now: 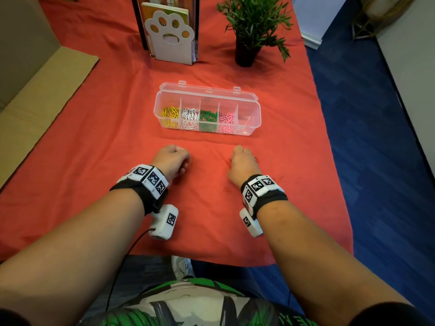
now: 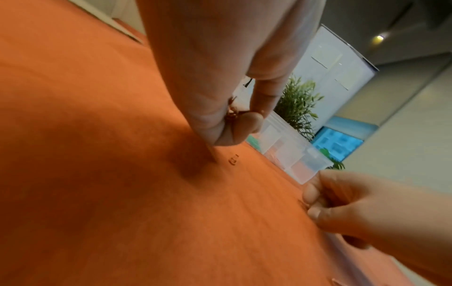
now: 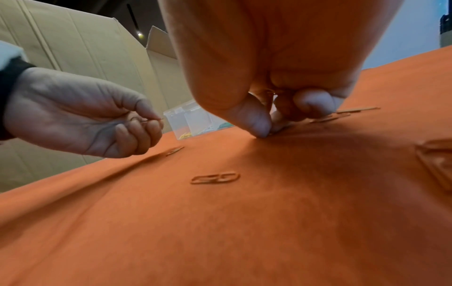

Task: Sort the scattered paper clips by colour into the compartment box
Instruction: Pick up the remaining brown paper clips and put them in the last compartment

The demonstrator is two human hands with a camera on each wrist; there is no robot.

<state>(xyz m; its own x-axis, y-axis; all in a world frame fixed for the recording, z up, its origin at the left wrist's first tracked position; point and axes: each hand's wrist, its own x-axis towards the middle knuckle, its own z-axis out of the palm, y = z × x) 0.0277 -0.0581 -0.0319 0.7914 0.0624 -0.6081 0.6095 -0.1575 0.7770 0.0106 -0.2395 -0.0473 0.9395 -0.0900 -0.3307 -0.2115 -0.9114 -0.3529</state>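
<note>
Nearest me, a few orange clips [image 3: 215, 178] lie loose on the orange cloth [image 1: 70, 161], hard to pick out against it. My left hand [image 1: 171, 161] hovers just above the cloth, fingers curled, pinching several clips between thumb and fingertips. My right hand [image 1: 240, 164] is pressed down to the cloth, thumb and forefinger nipping a clip there, more clips just right of it. Beyond both hands sits the open box [image 1: 255, 114]: yellow, white, green and pink clips fill four compartments from the left; the rightmost looks nearly bare. Farther off stand a bookend [image 1: 170, 38] and a plant [image 1: 254, 24].
</note>
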